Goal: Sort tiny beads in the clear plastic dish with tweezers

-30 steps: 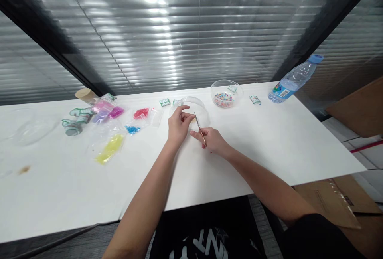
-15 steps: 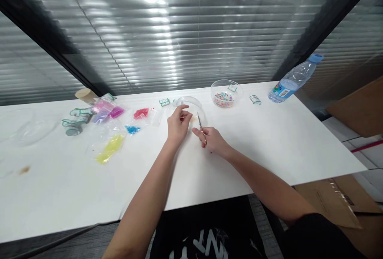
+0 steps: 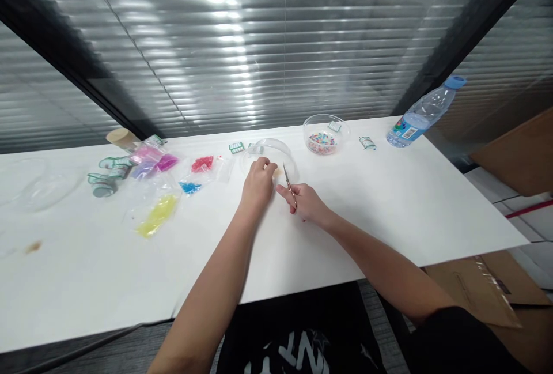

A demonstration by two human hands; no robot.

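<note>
My right hand (image 3: pixel 305 201) holds a small pair of scissors (image 3: pixel 288 182), its fingers in the handles and the blades pointing away from me. Just left of it, my left hand (image 3: pixel 259 181) is palm down with curled fingers, over the near left part of a clear round lid or dish (image 3: pixel 283 149). Whatever its fingertips pinch, if anything, is too small to make out. A small tan spot (image 3: pixel 277 172) shows in the dish beside the fingertips. Behind and to the right stands a clear bowl (image 3: pixel 326 135) with many coloured beads.
Bags of yellow (image 3: pixel 158 216), blue (image 3: pixel 190 187), red (image 3: pixel 202 164) and pink beads (image 3: pixel 166 162) lie to the left. Further left are small containers (image 3: pixel 102 185) and a clear lid (image 3: pixel 52 189). A water bottle (image 3: pixel 417 125) stands at the back right, near a green-white packet (image 3: pixel 367 143).
My left hand has turned more palm down and lowered slightly, its raised fingers now curled toward the dish. The right hand with the scissors has hardly moved.
</note>
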